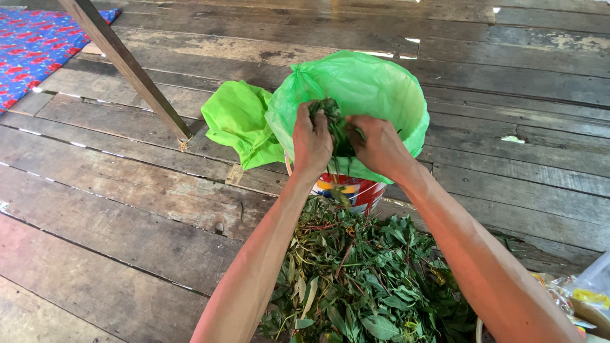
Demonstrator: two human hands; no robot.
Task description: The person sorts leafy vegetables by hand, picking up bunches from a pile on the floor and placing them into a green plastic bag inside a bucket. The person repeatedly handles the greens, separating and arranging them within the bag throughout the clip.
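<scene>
Green plastic is what your fingers work over: in the head view, your left hand (311,141) and right hand (379,147) meet above the mouth of a bright green bag (375,89) that lines a red bucket (357,192). Both sets of fingers curl closed, pinching one bunch of dark leaves (332,117) between them, the left from its near-left side, the right from its near-right. The bunch stands roughly upright, its long axis running from your fingertips up and away toward the bag's far wall. Neither hand is clearly nearer; they share the grip.

Directly below your fingers, the bag's opening gapes wide, with free room beyond and to the right of the bunch. The bag's near rim sits just under your wrists, touching or almost so; you cannot tell which. Slack plastic spills to the left of your left fingers. Behind your wrists, between your forearms, lies the heap of leafy stems (356,279) on the wooden plank floor (114,209). A slanted wooden post (127,67) stands well to the left of your fingers, apart from the bag.
</scene>
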